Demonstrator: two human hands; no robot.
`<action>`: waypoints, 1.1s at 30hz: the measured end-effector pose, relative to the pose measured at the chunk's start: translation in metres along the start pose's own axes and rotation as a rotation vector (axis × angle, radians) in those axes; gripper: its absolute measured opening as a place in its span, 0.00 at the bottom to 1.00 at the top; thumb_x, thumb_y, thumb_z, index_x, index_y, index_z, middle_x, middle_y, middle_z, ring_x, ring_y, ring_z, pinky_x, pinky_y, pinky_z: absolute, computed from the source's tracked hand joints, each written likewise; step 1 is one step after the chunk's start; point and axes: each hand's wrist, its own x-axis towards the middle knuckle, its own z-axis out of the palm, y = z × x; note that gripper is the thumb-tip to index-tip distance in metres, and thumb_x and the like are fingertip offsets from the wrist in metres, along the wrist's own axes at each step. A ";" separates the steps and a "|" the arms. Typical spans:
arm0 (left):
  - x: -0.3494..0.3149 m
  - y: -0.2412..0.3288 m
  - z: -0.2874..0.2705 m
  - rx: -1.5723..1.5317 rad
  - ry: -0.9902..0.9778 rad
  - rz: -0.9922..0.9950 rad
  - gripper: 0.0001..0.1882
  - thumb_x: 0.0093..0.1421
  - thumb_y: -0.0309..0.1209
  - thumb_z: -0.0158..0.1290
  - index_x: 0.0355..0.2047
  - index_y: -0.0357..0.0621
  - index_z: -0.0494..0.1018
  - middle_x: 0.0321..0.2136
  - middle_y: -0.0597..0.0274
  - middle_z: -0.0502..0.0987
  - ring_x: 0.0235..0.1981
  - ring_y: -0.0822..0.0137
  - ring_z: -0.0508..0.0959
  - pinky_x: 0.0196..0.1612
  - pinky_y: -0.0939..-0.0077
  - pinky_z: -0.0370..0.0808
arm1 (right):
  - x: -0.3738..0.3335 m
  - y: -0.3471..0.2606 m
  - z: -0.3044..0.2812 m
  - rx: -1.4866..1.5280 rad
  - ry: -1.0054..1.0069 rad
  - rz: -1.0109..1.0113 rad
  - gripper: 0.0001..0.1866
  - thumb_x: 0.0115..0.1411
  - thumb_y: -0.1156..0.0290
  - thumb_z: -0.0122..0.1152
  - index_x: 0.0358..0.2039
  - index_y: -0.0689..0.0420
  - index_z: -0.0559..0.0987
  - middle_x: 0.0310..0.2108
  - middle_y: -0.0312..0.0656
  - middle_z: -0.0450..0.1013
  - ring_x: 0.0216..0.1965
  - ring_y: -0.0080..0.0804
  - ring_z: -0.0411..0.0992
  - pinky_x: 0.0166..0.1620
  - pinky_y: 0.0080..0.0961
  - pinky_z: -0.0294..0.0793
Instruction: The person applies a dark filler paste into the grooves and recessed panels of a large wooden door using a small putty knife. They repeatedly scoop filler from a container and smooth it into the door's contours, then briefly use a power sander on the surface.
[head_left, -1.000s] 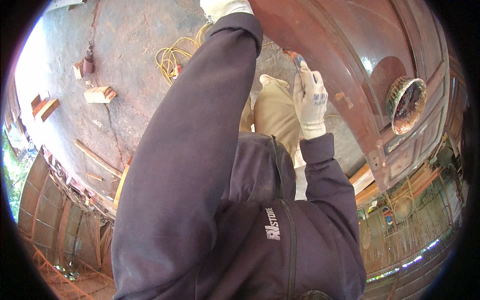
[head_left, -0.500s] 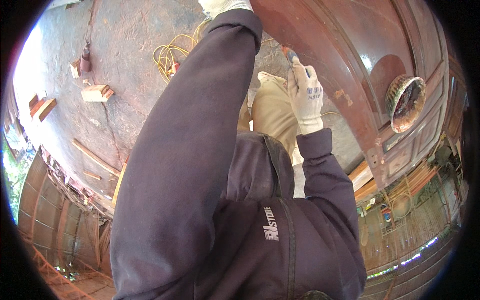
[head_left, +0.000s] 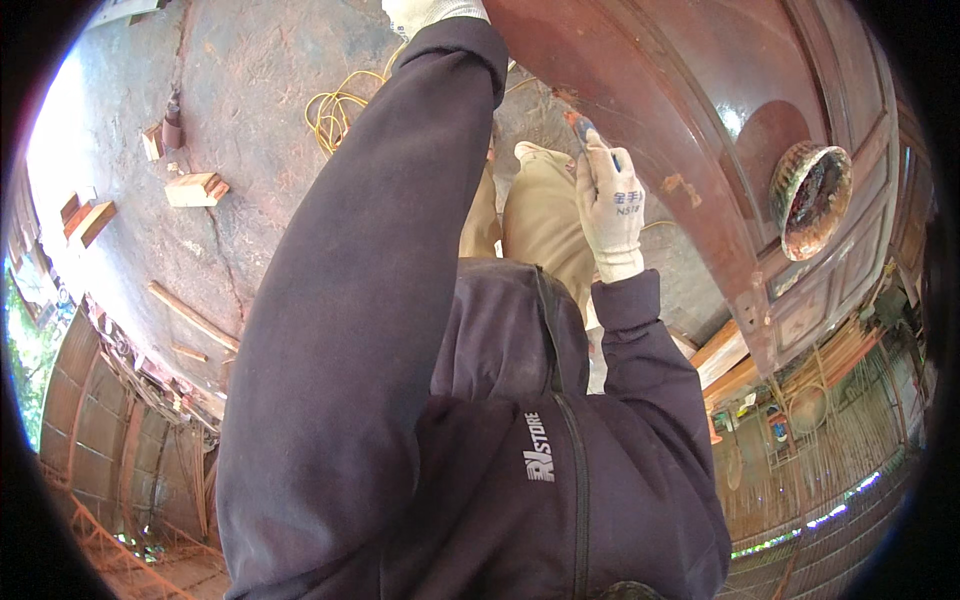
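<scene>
In a white glove with dark printing, my right hand (head_left: 612, 200) is closed around a small putty knife (head_left: 580, 128). Reddish-brown paste covers the putty knife's tip, which is over the near edge of a reddish-brown wooden door (head_left: 640, 75). A light filler patch (head_left: 682, 190) marks the door close to that hand. My left hand (head_left: 432, 12), also gloved, reaches far forward beside the door's far end; the top edge of the picture cuts off its fingers. A ribbed bowl (head_left: 815, 200) with dark, crusted paste inside sits on the door to the right.
A yellow cord (head_left: 335, 115) lies coiled on the concrete floor (head_left: 260, 60) beyond my left sleeve. Wood blocks (head_left: 197, 189) and a thin wooden strip (head_left: 190, 315) are scattered at left. Timber pieces (head_left: 722, 355) are under the door's near end.
My left arm has shifted slightly left and farther out. The right hand, still holding the putty knife, has come a little toward me.
</scene>
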 end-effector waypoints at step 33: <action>0.017 -0.005 0.006 0.219 -0.031 -0.034 0.52 0.61 0.71 0.35 0.52 0.24 0.72 0.52 0.30 0.74 0.54 0.38 0.74 0.57 0.56 0.69 | -0.012 0.243 -0.261 -0.502 -0.004 0.622 0.20 0.64 0.54 0.49 0.44 0.53 0.82 0.44 0.47 0.78 0.48 0.45 0.74 0.54 0.39 0.71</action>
